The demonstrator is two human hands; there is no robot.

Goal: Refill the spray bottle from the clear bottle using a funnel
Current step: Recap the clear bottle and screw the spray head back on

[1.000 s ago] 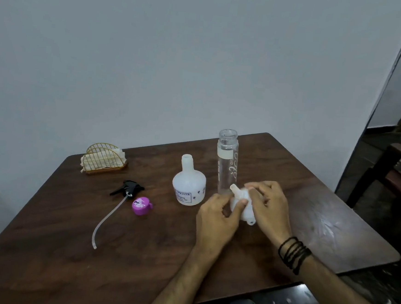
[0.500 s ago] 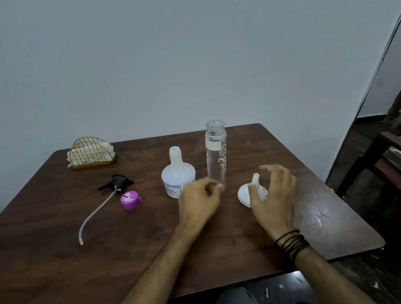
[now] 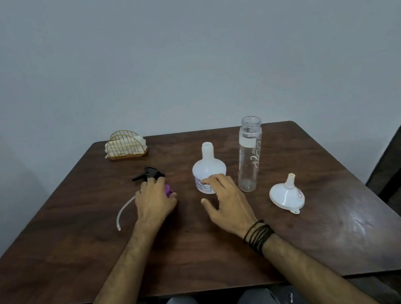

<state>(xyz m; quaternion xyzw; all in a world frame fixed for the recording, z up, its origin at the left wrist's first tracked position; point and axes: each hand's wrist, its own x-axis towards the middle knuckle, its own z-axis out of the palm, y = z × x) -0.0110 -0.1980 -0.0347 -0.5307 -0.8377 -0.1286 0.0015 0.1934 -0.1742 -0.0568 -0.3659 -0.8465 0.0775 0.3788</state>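
Now left hand on spray head

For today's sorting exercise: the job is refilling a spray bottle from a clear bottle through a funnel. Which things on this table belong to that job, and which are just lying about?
Belong to the job:
white spray bottle, uncapped
clear bottle, open
white funnel, standing mouth-down
spray head with tube, under the left hand

Just lying about:
wire napkin holder
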